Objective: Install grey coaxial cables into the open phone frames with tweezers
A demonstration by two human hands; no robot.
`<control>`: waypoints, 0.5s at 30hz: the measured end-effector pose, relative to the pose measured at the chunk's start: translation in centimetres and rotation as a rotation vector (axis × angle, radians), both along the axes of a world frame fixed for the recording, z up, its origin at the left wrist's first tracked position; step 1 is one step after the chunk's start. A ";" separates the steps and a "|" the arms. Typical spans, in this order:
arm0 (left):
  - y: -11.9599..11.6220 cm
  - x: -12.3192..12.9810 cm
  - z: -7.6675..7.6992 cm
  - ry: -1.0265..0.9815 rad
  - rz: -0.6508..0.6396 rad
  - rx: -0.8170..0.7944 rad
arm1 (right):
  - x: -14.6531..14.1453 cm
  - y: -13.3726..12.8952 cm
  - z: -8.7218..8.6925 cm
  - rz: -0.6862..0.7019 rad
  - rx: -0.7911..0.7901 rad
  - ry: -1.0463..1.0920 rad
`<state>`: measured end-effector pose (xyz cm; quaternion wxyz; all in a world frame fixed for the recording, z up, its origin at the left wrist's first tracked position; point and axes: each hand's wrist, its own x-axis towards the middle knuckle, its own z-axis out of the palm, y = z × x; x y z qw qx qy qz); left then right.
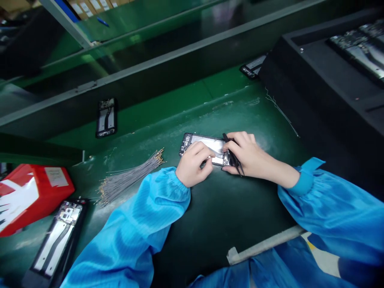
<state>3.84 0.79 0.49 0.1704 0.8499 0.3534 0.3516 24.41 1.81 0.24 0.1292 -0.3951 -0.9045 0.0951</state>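
Note:
An opened phone body (207,143) with a silvery inside lies on the green bench, its long side running left to right. My left hand (195,163) rests over its left half, fingers curled and pinched close above the silver area. What they pinch, if anything, is too small to tell. At the phone's right end is my right hand (244,152), its thumb by the near edge and its fingers over the far side. Black tweezers (237,162) are tucked in that hand, tips pointing toward me.
Left of my hands lies a bundle of thin grey cables (132,178) with gold-coloured ends. Other opened phone bodies lie at the back left (107,117), back right (253,67) and front left (58,236). A red box (57,176) stands left; a black foam tray (318,76) stands right.

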 end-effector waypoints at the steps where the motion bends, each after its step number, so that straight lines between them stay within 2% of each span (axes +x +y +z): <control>1: 0.0 0.0 0.0 0.002 0.025 0.015 | -0.4 0.3 -0.2 -0.007 0.034 -0.025; 3: -0.1 0.0 -0.1 0.006 0.057 0.035 | -1.6 1.7 -0.4 -0.021 0.089 -0.042; 6: -0.1 -0.2 -0.3 0.026 0.081 0.035 | -4.1 5.3 -0.5 -0.070 0.149 -0.039; 10: 0.0 -0.4 -0.6 0.061 0.082 0.018 | -6.7 10.8 -0.5 -0.384 0.225 -0.019; 12: 0.0 -0.4 -0.7 0.073 0.079 0.007 | -7.0 12.5 -0.7 -0.474 0.249 -0.003; 15: -0.2 -0.2 -1.0 0.082 0.090 -0.006 | -6.1 13.1 -1.3 -0.500 0.266 0.011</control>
